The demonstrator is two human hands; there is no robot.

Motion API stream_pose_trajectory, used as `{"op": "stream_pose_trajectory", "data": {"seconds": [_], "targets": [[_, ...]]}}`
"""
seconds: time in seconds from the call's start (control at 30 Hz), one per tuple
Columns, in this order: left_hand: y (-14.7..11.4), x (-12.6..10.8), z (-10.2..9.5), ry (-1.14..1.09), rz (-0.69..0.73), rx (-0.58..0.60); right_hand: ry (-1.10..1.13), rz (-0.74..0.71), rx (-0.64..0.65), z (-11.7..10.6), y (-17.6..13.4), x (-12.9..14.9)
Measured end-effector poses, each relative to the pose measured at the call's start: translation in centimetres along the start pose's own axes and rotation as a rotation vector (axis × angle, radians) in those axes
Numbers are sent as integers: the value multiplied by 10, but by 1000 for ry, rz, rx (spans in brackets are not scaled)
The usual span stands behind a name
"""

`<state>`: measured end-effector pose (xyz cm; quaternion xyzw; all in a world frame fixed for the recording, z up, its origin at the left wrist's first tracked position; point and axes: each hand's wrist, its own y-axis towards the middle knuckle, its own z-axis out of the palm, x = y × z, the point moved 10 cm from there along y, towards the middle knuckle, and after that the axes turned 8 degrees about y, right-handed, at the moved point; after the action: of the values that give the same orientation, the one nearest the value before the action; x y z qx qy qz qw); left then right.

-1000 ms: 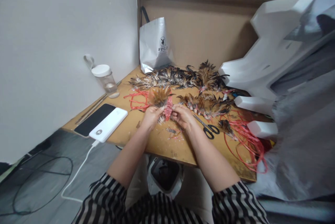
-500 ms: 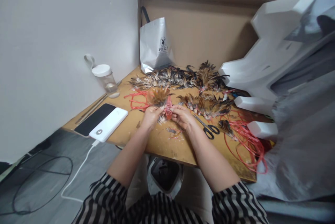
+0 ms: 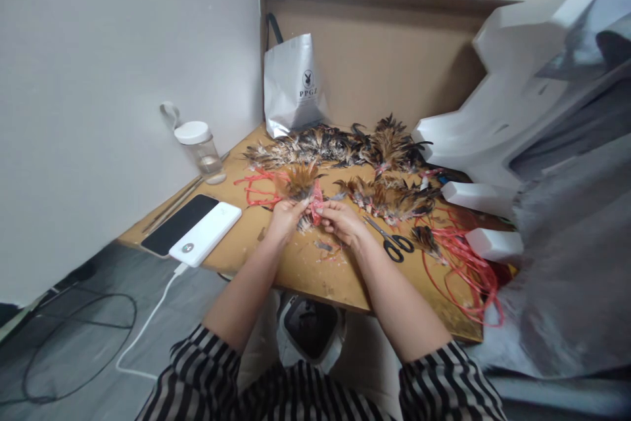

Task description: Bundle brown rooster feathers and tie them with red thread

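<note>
A small bunch of brown feathers (image 3: 298, 181) is pinched in my left hand (image 3: 286, 219), its tips fanning upward. Red plastic strip (image 3: 317, 201) runs at the base of the bunch, and my right hand (image 3: 341, 221) pinches it between thumb and fingers. The two hands are close together, low over the table. More red strips (image 3: 259, 188) lie to the left of the bunch. Right of my right hand rest black-handled scissors (image 3: 394, 243). Beyond them lies a row of tied brown feathers (image 3: 392, 198).
A longer pile of dark feathers (image 3: 315, 145) lies at the back, before a silver bag (image 3: 290, 86). Tangled red strips (image 3: 470, 263) spread at right beside white foam pieces (image 3: 486, 198). At left are a power bank (image 3: 207, 234), a phone (image 3: 180, 224) and a jar (image 3: 200, 152). A bin (image 3: 310, 329) stands below.
The red strip between my hands now hangs as a flatter, more upright band. My right fingers have shifted slightly; my left hand stays nearly in place.
</note>
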<state>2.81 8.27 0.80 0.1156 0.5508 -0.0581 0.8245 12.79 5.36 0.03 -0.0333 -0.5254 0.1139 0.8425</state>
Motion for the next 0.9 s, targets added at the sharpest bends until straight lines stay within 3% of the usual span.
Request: {"op": "stream_pose_trajectory", "data": {"seconds": [0.33,0.47,0.7,0.9], "targets": [[-1,12,6,105,-77,66,-128,-221,-183,-10,-3,18],[-3,5,10,40,-74,90,-102,-211,-147,-9,-2,18],[-3,7,3,-116,-138,4,24,-153,-123,-16,2,16],[-5,12,8,-157,-159,34,-121,-193,-95,-6,-1,16]]}}
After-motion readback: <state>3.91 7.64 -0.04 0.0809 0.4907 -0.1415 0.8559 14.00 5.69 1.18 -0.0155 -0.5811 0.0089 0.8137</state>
